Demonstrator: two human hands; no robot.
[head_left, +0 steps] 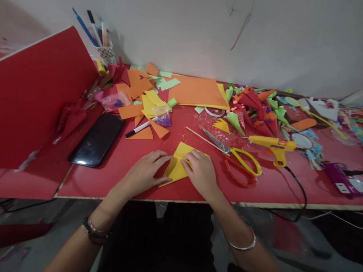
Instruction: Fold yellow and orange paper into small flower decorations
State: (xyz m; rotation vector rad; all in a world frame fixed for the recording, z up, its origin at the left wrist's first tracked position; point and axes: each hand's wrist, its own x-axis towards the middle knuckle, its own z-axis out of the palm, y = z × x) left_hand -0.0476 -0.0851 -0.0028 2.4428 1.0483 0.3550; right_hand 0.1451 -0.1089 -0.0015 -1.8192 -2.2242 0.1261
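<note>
A sheet of yellow paper [176, 171] lies partly folded on the red tabletop near the front edge. My left hand [144, 172] holds its left side against the table, thumb and forefinger apart at the margin. With curled fingers, my right hand [201, 173] grips and presses the folded part, hiding some of it. Just right of that hand lie scissors [219, 143] with one yellow and one red handle, blades slightly apart. A thin wooden stick [199, 136] rests beside the blades. Farther right is a yellow glue gun [272, 144] with a black cord.
A black phone [97, 139] and a white marker [142, 126] lie to the left. Behind are orange paper scraps [138, 85], an orange sheet [196, 90] and a heap of coloured cones [256, 105]. A red board [37, 100] stands left, near a pen cup [106, 55].
</note>
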